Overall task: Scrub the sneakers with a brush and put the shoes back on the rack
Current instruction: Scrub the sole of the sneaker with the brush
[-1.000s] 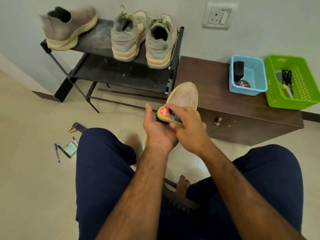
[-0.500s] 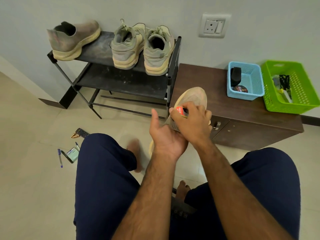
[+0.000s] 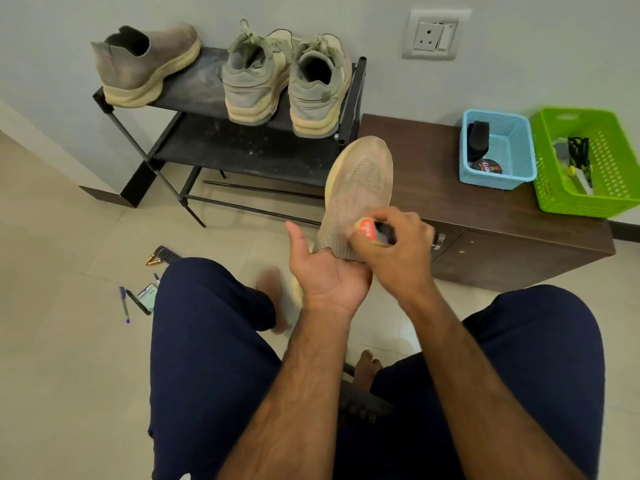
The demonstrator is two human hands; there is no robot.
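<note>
I'm scrubbing: my left hand [image 3: 329, 277] grips the sneaker [image 3: 360, 185] from beneath at its collar, toe pointing away. My right hand [image 3: 401, 254] curls round the brush [image 3: 375, 232], pressed on the upper. Next, I judge, come strokes toward the toe, then the rack [image 3: 242, 150] beyond my left hand.

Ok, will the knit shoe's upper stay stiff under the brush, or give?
On the knit shoe the upper probably gives: it is thin-looking mesh. Likely light, since the left hand holds it up by the heel end. Its sole probably keeps it straight.
</note>
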